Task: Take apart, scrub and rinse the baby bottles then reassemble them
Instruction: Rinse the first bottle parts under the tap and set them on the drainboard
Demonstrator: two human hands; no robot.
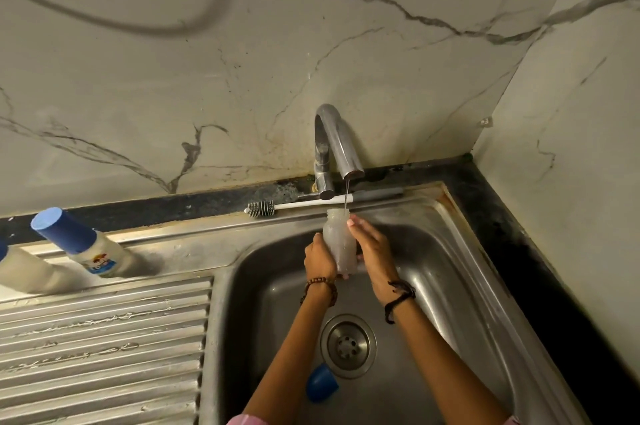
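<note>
Head view. The bottle (339,244) is a clear, slightly cloudy plastic cylinder with a narrower open neck, held upright over the sink (460,272). A thin stream of water (346,194) falls from the tap (334,147) into the open neck.

The left hand (319,260) wraps the lower left side of the bottle, fingers curled round it. The right hand (372,251) covers the right side, fingers curled along the wall and fingertips reaching up near the neck. Both hands close on the bottle; it sits between the palms.

The tap is a curved, polished metal spout, directly above and behind the grip. The brush (304,206), with a white handle and dark bristle head, lies flat on the sink's rear ledge just behind the hands.

The sink is dull stainless steel with a round, perforated drain (348,345) below the grip. A blue cap (321,382), smooth and cup-shaped, lies on the basin floor below the left forearm.

To the left of the grip is the ribbed steel drainboard (104,348). Two capped bottles stand at its far edge: one with a blue cap (86,244) and a printed label, and one (24,272) partly cut off by the frame. The wall (381,44) is veined marble.
</note>
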